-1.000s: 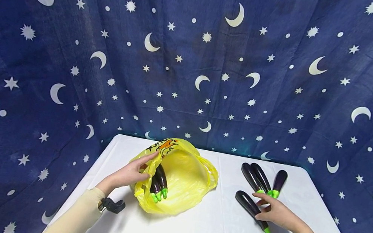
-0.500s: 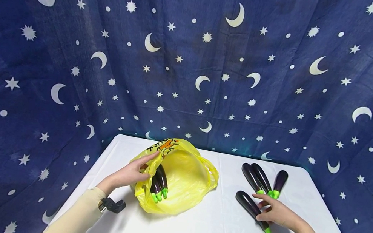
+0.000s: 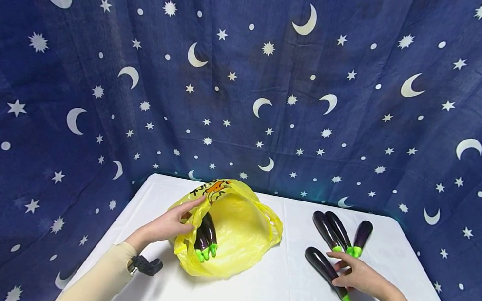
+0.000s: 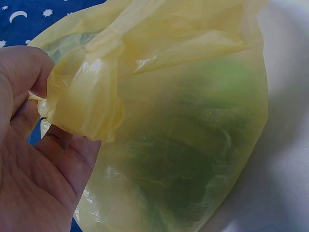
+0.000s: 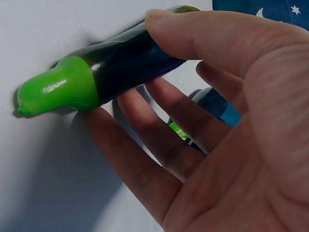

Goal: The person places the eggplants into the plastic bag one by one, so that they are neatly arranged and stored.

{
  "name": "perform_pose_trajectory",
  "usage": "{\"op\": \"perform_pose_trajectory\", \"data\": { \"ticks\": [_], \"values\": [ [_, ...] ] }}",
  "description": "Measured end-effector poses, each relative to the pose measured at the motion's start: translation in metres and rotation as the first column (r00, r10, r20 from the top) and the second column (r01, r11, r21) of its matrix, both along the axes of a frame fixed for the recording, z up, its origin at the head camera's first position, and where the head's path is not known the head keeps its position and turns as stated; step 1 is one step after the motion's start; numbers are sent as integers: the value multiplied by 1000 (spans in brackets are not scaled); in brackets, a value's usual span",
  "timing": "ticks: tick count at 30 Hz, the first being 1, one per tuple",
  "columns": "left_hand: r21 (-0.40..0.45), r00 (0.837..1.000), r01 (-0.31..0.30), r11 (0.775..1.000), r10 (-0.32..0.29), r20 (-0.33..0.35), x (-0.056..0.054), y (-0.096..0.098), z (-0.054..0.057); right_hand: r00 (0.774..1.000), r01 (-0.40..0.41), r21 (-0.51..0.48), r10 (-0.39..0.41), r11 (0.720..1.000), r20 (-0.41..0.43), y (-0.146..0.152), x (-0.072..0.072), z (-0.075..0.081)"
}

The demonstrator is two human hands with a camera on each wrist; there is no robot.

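My left hand (image 3: 172, 220) pinches the rim of a yellow plastic bag (image 3: 238, 238) between thumb and fingers, and the bag's mouth stands wide. Inside, at its left side, lie several dark purple eggplants (image 3: 207, 230) with green stems. Through the thin film in the left wrist view, the bag (image 4: 159, 111) shows dark and green shapes. Over to the right, my right hand (image 3: 362, 278) holds a single eggplant (image 3: 322, 263) lying on the table. In the right wrist view the thumb is on one side of that eggplant (image 5: 130, 60) and the fingers on the other.
Just behind the right hand, more eggplants (image 3: 336, 229) lie in a loose group, stems toward me. The white-covered table (image 3: 270, 291) ends at a dark blue curtain (image 3: 248, 82) with moons and stars. Each wrist wears a black strap mount (image 3: 147, 265).
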State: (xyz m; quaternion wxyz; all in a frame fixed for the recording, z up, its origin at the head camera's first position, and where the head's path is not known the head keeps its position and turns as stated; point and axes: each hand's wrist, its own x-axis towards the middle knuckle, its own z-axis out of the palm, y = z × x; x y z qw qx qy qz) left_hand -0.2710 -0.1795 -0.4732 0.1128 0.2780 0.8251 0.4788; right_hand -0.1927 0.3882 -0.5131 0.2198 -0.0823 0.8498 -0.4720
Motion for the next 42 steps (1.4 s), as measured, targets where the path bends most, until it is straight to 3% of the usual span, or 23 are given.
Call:
{"op": "perform_pose_trajectory", "data": {
  "ticks": [42],
  "values": [
    [-11,1000,-20,1000,20,21,2,1,4,1000,-8,-28,9,1000,23,7,0,-6]
  ]
}}
